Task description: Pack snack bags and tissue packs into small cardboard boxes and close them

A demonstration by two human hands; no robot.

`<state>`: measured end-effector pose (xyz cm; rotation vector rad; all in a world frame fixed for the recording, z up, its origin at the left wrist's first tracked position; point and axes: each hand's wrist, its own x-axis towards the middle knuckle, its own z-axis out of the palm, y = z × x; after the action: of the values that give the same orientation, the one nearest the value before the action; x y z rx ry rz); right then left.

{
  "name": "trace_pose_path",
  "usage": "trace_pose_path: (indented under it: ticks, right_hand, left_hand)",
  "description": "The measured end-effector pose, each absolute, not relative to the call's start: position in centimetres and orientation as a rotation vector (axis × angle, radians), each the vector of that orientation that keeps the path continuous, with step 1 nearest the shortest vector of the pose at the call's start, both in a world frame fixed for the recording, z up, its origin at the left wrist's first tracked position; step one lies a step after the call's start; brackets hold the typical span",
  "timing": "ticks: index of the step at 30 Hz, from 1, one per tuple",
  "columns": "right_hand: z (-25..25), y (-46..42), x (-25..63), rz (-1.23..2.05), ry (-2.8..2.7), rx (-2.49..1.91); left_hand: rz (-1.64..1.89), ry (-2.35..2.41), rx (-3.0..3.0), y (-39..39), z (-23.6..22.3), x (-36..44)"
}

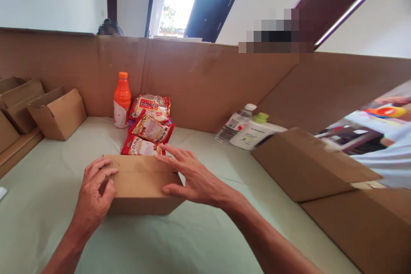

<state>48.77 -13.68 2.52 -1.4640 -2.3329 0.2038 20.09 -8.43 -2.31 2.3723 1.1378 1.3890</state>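
Observation:
A closed brown cardboard box (141, 180) sits in front of me on the pale green cloth, its top flap down. At its left end is my left hand (98, 184), with curled fingers over the top edge and the thumb bent near the side, closed on that end. My right hand (188, 175) lies at the right end, fingers stretched out over the top and thumb apart near the front edge. Just behind the box are red snack packets (150, 128), partly overlapping. An orange bottle (122, 100) stands upright to their left.
Open cardboard boxes (61, 113) stand at the left. A clear water bottle (236, 124) leans beside a white jug with a green cap (253, 132). More cardboard boxes (314, 167) line the right. A tall cardboard wall (199, 81) closes the back. Someone's sleeve (385, 154) shows at right.

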Motion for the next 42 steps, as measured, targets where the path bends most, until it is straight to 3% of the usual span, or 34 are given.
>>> trace_pose_path:
  ticks: [5,13,20,25,36,42]
  right_hand:
    - [3.5,-12.4,47.5,0.284,-2.570,-1.419]
    - [4.0,-17.4,49.5,0.224,-2.423,-1.630]
    - [1.6,-24.7,63.5,0.016,-1.705,-2.445]
    - [0.7,-24.1,71.6,-0.207,-1.064,-2.855]
    - [0.6,-20.7,75.5,-0.412,-0.992,-2.756]
    - [-4.3,-20.6,68.5,-0.963,-1.357,-2.170]
  left_hand:
    - [1.396,1.094,2.411,-7.5,-3.0,19.3]
    - [1.208,1.106,2.277,-7.9,-3.6,19.2]
    - [1.134,1.033,2.378,-8.3,-9.1,21.4]
    - [1.038,0.838,2.630,-8.0,-13.9,23.2]
    - [1.022,0.748,2.795,-8.2,-13.7,22.9]
    - [0.643,0.925,2.617,-11.9,-10.7,23.5]
